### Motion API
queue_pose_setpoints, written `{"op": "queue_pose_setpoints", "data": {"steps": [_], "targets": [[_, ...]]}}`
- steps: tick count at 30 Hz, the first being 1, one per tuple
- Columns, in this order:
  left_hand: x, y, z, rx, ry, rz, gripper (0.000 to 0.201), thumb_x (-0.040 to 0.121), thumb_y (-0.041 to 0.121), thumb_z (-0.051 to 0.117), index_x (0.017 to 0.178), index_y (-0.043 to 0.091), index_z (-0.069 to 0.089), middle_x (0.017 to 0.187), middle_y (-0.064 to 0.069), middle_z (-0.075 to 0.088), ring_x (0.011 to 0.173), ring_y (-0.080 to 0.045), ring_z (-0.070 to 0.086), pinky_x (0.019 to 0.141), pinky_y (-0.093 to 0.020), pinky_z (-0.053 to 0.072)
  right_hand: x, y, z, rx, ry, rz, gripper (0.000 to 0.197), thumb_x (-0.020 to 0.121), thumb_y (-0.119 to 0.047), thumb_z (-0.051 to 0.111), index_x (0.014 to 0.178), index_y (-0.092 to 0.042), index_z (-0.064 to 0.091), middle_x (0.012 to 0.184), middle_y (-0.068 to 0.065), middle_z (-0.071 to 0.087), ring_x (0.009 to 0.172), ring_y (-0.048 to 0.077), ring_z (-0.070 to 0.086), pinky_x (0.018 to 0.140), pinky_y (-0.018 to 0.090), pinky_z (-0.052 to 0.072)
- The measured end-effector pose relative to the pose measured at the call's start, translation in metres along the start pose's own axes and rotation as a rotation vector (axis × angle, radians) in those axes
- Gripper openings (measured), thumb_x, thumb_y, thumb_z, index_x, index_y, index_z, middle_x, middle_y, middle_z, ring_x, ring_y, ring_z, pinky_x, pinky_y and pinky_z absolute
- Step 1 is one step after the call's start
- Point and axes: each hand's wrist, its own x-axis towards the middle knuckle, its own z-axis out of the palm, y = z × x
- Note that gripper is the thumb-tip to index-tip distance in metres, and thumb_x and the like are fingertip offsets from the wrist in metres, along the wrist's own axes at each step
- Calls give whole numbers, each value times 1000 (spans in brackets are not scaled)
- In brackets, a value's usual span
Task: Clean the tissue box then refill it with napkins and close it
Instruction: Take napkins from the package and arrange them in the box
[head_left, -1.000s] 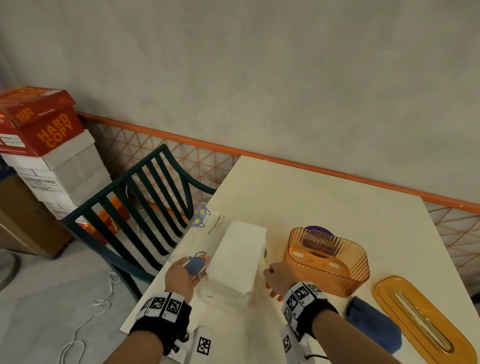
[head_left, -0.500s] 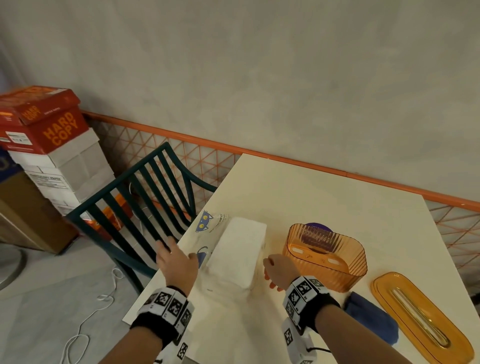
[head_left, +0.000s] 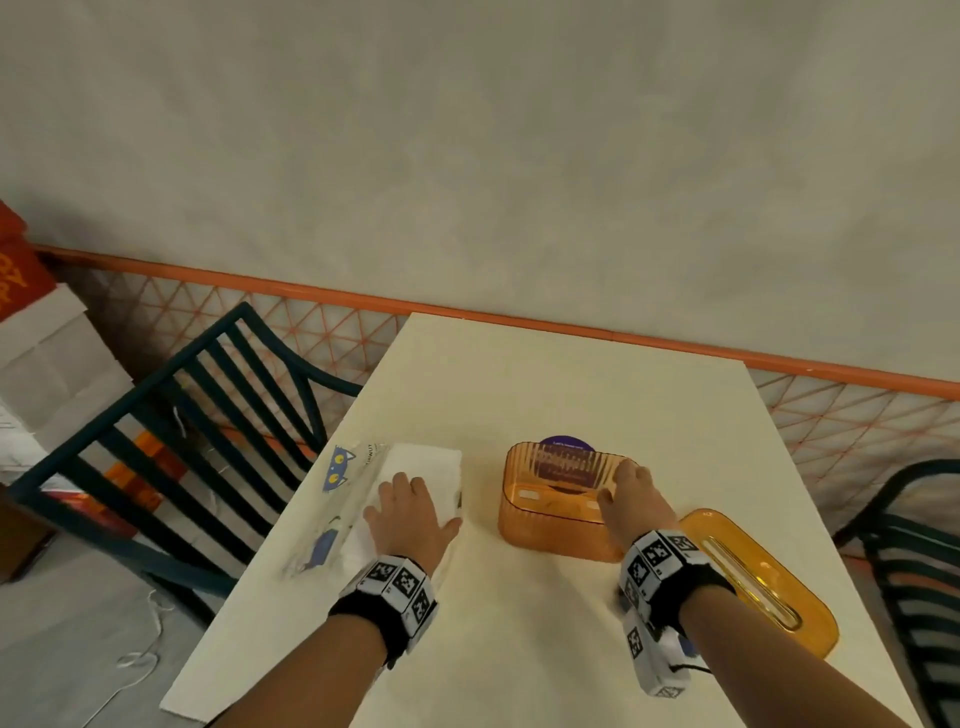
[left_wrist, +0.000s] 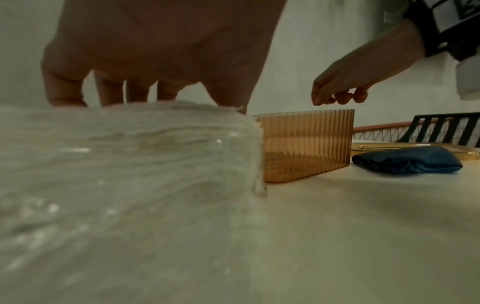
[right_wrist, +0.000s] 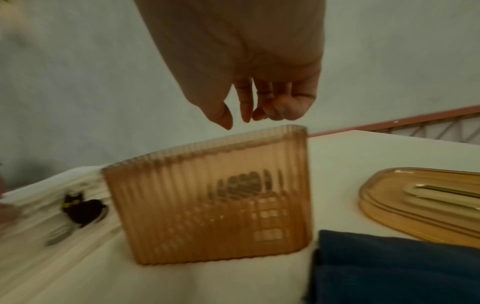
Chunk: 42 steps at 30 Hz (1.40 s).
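Observation:
A stack of white napkins (head_left: 431, 462) (left_wrist: 130, 164) lies on the table's left part, partly on its clear wrapper (head_left: 332, 499) printed with cats. My left hand (head_left: 410, 499) (left_wrist: 155, 61) rests flat on top of the stack, fingers straight, thumb down its right side. The ribbed orange tissue box (head_left: 540, 530) (left_wrist: 306, 144) (right_wrist: 207, 205) stands empty to the right of it, with no lid on. My right hand (head_left: 628, 493) (right_wrist: 246, 115) hovers just above its near right rim, fingers loosely curled, holding nothing. The orange lid (head_left: 769, 587) (right_wrist: 420, 201) lies further right.
A blue cloth (left_wrist: 407, 160) (right_wrist: 394, 267) lies between box and lid, hidden by my arm in the head view. Dark green chairs stand at the table's left (head_left: 208, 405) and right (head_left: 909, 545). Paper boxes (head_left: 31, 338) are stacked at far left.
My left hand moved from the stack's left side onto its top. My right hand left the stack's right side and moved right, over the tissue box.

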Motion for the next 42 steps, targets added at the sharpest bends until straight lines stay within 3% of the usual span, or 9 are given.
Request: {"op": "queue_pose_setpoints", "data": {"steps": [6, 9, 12, 17, 27, 31, 34, 39, 42], "targets": [[7, 8, 3, 28, -23, -58, 55, 88, 47, 51, 126, 10, 39, 128, -5, 39, 122, -24, 39, 91, -40, 43, 13, 26, -1, 68, 4, 218, 37, 91, -10, 49, 125, -6, 35, 125, 15, 40, 95, 33, 59, 70, 35, 48], [8, 10, 1, 3, -50, -55, 43, 92, 38, 46, 122, 9, 41, 126, -6, 42, 120, -24, 42, 90, -39, 45, 19, 32, 1, 78, -82, 250, 37, 92, -8, 44, 128, -5, 33, 125, 19, 47, 96, 33, 58, 67, 33, 44], [14, 8, -2, -61, -78, -66, 33, 95, 28, 43, 121, 7, 42, 126, -8, 44, 120, -25, 44, 90, -37, 49, 22, 34, 6, 46, -131, 226, 33, 94, -5, 39, 127, -2, 33, 116, 21, 58, 80, 28, 51, 65, 31, 41], [13, 9, 2, 18, -104, -8, 37, 90, 16, 50, 124, 6, 39, 126, -11, 47, 115, -26, 51, 91, -33, 50, 21, 30, 8, 20, -170, 238, 34, 94, 0, 35, 128, -1, 33, 117, 21, 59, 99, 33, 60, 69, 29, 42], [13, 14, 5, 142, -130, -12, 32, 92, 8, 46, 123, 3, 39, 125, -14, 53, 110, -27, 59, 87, -37, 56, 17, 26, 6, 34, -179, 249, 32, 94, -2, 37, 127, -1, 33, 117, 19, 59, 103, 31, 60, 70, 28, 42], [12, 8, -4, 106, -82, 32, 36, 95, 7, 42, 130, 5, 36, 129, -10, 53, 113, -23, 59, 90, -30, 52, 16, 26, 4, 36, -185, 241, 31, 95, -2, 37, 125, -1, 34, 117, 19, 59, 103, 30, 61, 70, 27, 42], [13, -1, -31, 20, -57, 42, 37, 96, 5, 35, 134, 3, 34, 127, -11, 56, 113, -26, 59, 89, -33, 49, 16, 28, 3, 54, -188, 251, 31, 95, -5, 37, 126, -1, 34, 121, 19, 56, 106, 30, 59, 72, 29, 43], [9, -13, -85, -130, 74, 103, 24, 98, 11, 35, 119, 4, 44, 107, -14, 65, 93, -30, 66, 74, -36, 52, 10, 23, -23, 162, -27, 88, 43, 97, -21, 40, 135, -2, 33, 134, 19, 40, 113, 33, 54, 88, 35, 46], [-3, -2, -110, -231, 162, 218, 24, 99, 18, 35, 117, 6, 46, 96, -14, 66, 83, -31, 64, 67, -37, 49, 2, -1, -48, 435, -117, -44, 41, 99, -29, 36, 134, -7, 40, 116, 16, 59, 85, 23, 61, 66, 27, 51]]}}
